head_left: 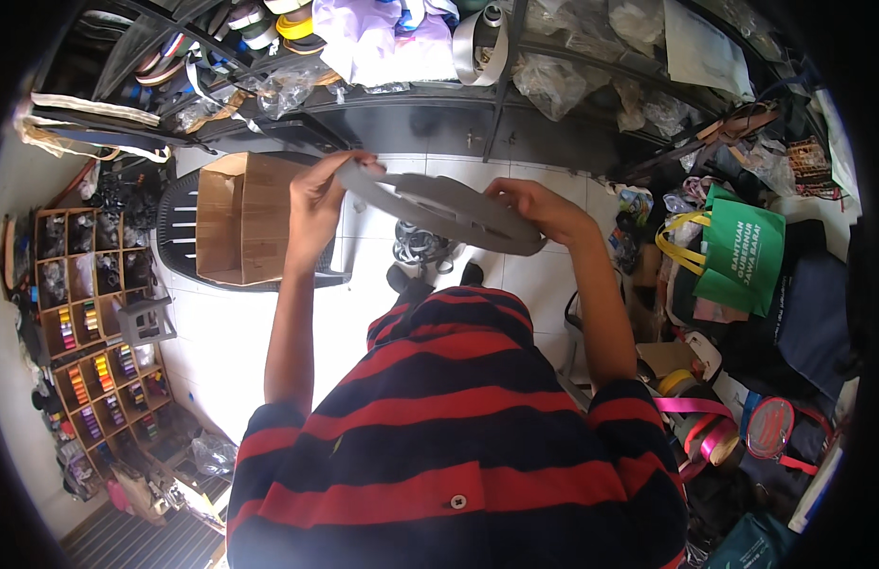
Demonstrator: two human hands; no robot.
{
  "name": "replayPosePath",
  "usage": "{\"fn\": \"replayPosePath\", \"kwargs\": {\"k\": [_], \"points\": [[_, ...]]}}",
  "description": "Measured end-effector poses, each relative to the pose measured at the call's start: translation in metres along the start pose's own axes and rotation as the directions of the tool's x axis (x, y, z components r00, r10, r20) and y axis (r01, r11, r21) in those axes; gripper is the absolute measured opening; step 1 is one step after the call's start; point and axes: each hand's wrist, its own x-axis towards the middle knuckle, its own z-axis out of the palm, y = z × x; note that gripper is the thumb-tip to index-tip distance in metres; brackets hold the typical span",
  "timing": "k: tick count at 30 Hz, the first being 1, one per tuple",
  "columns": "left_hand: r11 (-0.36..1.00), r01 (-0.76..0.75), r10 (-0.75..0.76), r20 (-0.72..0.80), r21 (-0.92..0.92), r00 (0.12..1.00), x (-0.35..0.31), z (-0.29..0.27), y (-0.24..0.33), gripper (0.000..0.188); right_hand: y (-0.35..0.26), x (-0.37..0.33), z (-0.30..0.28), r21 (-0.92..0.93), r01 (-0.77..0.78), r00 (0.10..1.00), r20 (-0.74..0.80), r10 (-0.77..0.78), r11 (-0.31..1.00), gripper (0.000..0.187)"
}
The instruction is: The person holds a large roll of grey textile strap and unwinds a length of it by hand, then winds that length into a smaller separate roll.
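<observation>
left hand: grip curled nearly closed around the left end of a long flat grey slotted piece, material unclear | right hand: grip pinching its right end | piece: raised between both hands, above white tiled floor | open brown cardboard box: left of it

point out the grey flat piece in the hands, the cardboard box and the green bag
Grey flat piece (443, 211): head view, middle of its body
Cardboard box (267, 220): head view, right-hand panel
Green bag (740, 258): head view, printed panel
</observation>
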Motion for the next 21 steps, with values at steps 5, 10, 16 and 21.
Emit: {"fn": "replayPosePath", "kwargs": {"k": [5, 10, 16, 21], "points": [[0.993, -0.013, -0.001, -0.121, -0.121, 0.993, -0.027, -0.013, 0.006, 0.017, 0.026, -0.012, 0.007, -0.494, -0.301, 0.952, -0.097, 0.292, 0.816, 0.072], [0.978, -0.114, 0.089, -0.147, -0.174, 0.985, -0.021, -0.006, 0.046, 0.015, 0.090, -0.018, -0.002, -0.325, -0.475, 0.877, -0.096, 0.471, 0.818, 0.066], [0.960, -0.219, 0.196, -0.139, -0.174, 0.971, -0.013, -0.025, 0.077, 0.022, 0.147, -0.030, 0.005, -0.497, -0.537, 0.835, -0.193, 0.516, 0.682, 0.051], [0.907, -0.247, 0.240, -0.063, -0.340, 0.969, 0.005, -0.054, 0.115, 0.028, 0.237, -0.042, -0.009, -0.666, -0.425, 0.904, -0.276, 0.326, 0.614, 0.044]]}}
